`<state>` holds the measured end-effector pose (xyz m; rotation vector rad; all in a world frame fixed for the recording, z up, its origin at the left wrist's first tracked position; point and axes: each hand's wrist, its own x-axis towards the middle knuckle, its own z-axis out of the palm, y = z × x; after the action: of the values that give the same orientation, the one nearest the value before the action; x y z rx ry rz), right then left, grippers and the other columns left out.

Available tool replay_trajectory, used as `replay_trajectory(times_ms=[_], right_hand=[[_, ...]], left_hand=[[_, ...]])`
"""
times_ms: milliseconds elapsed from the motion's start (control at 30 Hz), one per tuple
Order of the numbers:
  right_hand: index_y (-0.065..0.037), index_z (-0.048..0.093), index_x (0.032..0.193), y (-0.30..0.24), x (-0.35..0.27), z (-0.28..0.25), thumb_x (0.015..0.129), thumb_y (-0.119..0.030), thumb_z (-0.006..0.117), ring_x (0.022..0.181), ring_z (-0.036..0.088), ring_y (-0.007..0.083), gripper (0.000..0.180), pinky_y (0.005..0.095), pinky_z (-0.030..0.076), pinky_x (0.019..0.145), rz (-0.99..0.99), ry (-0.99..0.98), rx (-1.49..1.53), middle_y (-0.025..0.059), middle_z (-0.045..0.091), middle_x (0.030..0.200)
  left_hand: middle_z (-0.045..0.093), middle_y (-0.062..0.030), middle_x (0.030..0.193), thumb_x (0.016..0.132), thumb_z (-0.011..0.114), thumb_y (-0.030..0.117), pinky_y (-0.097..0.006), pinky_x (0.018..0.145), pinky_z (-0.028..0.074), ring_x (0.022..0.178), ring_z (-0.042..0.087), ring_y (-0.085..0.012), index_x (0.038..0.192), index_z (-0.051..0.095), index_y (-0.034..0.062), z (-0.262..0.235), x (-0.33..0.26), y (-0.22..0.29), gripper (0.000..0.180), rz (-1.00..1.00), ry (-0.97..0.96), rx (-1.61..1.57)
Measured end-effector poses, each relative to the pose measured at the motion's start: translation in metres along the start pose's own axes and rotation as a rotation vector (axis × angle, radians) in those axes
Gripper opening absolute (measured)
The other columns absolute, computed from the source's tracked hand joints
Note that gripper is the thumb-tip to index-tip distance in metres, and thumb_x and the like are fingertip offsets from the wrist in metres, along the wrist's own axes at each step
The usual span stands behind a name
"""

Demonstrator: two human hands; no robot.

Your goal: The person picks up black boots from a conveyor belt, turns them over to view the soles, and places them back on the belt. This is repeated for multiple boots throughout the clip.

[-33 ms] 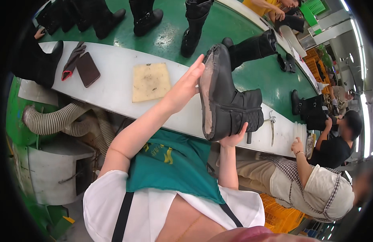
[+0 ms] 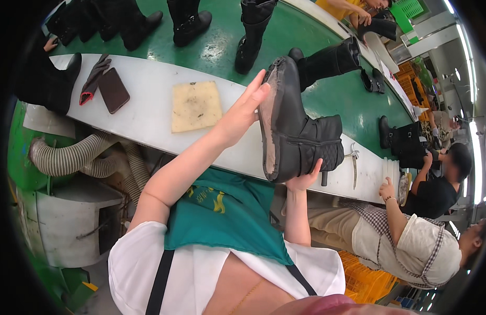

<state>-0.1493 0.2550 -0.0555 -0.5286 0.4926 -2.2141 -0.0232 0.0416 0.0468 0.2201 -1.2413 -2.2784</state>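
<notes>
A black ankle boot [image 2: 295,121] with a quilted shaft and a side zip is held up on its side in front of me. Its pale, bare underside faces left, with a ragged edge around it. My right hand [image 2: 304,180] grips the heel end from below, thumb on the quilted part and most fingers hidden behind. Along the front of the underside, my left hand [image 2: 243,113] lies with its fingers stretched out, touching the boot near the toe. A short dark rod [image 2: 324,179] shows beneath the shaft.
On the white ledge [image 2: 148,118] lie a yellowish pad [image 2: 196,106], a phone [image 2: 115,90], a glove [image 2: 95,79] and a hammer [image 2: 354,165]. Several tall black boots stand on the green belt [image 2: 216,50]. A co-worker [image 2: 411,241] stands at the right; others work farther off.
</notes>
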Motion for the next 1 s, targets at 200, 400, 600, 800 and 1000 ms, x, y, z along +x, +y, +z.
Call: replay_trajectory(times_ms=[200,400,600,800,1000], right_hand=[[-0.006,0.040,0.138,0.000,-0.013,-0.025,0.093,-0.054,0.032,0.127,0.043,0.0307,0.066,0.0468,0.031,0.108,-0.025,0.059,-0.281,0.0109,0.046,0.138],[-0.003,0.045,0.131,0.011,-0.017,-0.031,0.094,-0.051,0.034,0.119,0.050,0.0296,0.062,0.0447,0.038,0.102,-0.029,0.138,-0.261,0.0120,0.054,0.128],[-0.003,0.044,0.133,0.007,-0.024,-0.045,0.093,-0.055,0.031,0.122,0.048,0.0298,0.067,0.0449,0.036,0.103,0.028,0.059,-0.151,0.0136,0.051,0.132],[-0.001,0.046,0.130,-0.015,-0.027,0.000,0.096,-0.049,0.032,0.122,0.048,0.0314,0.061,0.0448,0.035,0.105,0.083,0.251,-0.238,0.0149,0.052,0.131],[-0.001,0.051,0.126,-0.064,-0.034,0.024,0.094,-0.046,0.041,0.116,0.053,0.0307,0.056,0.0439,0.037,0.103,0.023,0.491,-0.348,0.0145,0.056,0.125]], left_hand=[[0.040,-0.0103,0.134,0.089,0.057,0.047,-0.038,0.100,0.034,0.124,0.041,-0.0197,0.149,0.006,0.0117,0.006,0.007,-0.001,0.086,-0.012,0.001,-0.001],[0.043,-0.0119,0.128,0.085,0.069,0.030,-0.034,0.101,0.035,0.120,0.044,-0.0202,0.146,0.014,0.0078,0.008,0.000,-0.002,0.085,-0.003,0.041,-0.095],[0.043,-0.0120,0.130,0.087,0.067,0.029,-0.035,0.101,0.036,0.120,0.044,-0.0206,0.146,0.016,0.0102,0.010,0.004,-0.013,0.080,-0.005,0.074,-0.119],[0.039,-0.0095,0.137,0.086,0.061,0.047,-0.041,0.101,0.036,0.126,0.040,-0.0206,0.147,0.011,0.0155,-0.004,0.010,-0.036,0.086,-0.159,0.028,-0.110],[0.036,-0.0133,0.140,0.091,0.059,0.039,-0.044,0.100,0.039,0.126,0.042,-0.0251,0.149,0.005,0.0131,-0.019,0.012,-0.049,0.083,-0.350,-0.179,-0.006]])
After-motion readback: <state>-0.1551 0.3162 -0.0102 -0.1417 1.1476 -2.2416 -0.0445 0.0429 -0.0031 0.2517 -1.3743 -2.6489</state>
